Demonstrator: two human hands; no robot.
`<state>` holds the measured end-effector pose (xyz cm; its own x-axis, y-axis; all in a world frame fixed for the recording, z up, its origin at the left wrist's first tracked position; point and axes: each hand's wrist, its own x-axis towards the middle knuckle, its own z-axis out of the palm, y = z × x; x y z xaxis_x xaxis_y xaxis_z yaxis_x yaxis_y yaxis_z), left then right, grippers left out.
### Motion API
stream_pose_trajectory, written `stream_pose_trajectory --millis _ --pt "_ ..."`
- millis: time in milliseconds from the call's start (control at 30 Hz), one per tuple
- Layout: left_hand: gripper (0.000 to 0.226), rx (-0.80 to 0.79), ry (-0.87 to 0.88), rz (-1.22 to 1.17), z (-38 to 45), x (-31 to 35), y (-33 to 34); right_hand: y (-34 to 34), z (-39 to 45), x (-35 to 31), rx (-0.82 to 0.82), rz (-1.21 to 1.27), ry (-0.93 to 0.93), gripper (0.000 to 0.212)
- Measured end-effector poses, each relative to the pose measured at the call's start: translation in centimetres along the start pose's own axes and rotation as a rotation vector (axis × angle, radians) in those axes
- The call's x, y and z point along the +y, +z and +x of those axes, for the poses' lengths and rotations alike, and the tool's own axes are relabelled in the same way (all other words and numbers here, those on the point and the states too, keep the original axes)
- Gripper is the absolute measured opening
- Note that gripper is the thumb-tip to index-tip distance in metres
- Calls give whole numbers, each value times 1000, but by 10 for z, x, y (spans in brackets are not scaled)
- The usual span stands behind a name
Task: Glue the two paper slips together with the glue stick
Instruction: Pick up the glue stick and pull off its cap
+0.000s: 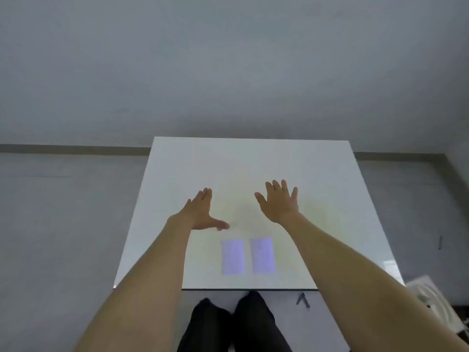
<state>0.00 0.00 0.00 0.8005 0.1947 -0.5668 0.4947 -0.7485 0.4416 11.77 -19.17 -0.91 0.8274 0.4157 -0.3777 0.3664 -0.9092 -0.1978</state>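
Note:
Two pale lilac paper slips lie side by side near the front edge of the white table point(177, 174), the left slip point(232, 257) and the right slip point(263, 255), a narrow gap between them. My left hand point(200, 210) hovers beyond the left slip, fingers stretched out and thumb pointing right, holding nothing. My right hand point(280, 203) is spread flat farther back and to the right, also holding nothing. No glue stick shows anywhere in view.
The table stands on a grey floor against a pale wall. A small dark object point(303, 300) lies on the floor just past the table's front edge. White crumpled material point(431, 298) sits at the lower right. My dark-trousered legs point(236, 323) are below the table edge.

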Motion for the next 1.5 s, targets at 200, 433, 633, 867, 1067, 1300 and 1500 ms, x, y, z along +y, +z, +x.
stream_pose_trajectory --millis 200,433,633,867,1067,1300,1500 --pt "119 21 -8 -128 47 -70 72 84 39 26 210 163 -29 55" --pt "99 246 162 -290 92 -113 128 154 58 45 580 381 -156 47" --pt "86 414 123 -316 92 -111 165 185 14 66 698 487 -192 44" --pt "70 685 5 -615 100 -83 185 202 -22 84 698 663 -212 40" --pt "18 841 87 -584 108 -68 190 216 -26 84 709 708 -185 32" --pt "34 819 337 -166 88 -56 182 188 -17 52 619 950 -228 42" --pt "42 860 520 143 71 -39 180 174 -15 32 271 1051 -97 78"
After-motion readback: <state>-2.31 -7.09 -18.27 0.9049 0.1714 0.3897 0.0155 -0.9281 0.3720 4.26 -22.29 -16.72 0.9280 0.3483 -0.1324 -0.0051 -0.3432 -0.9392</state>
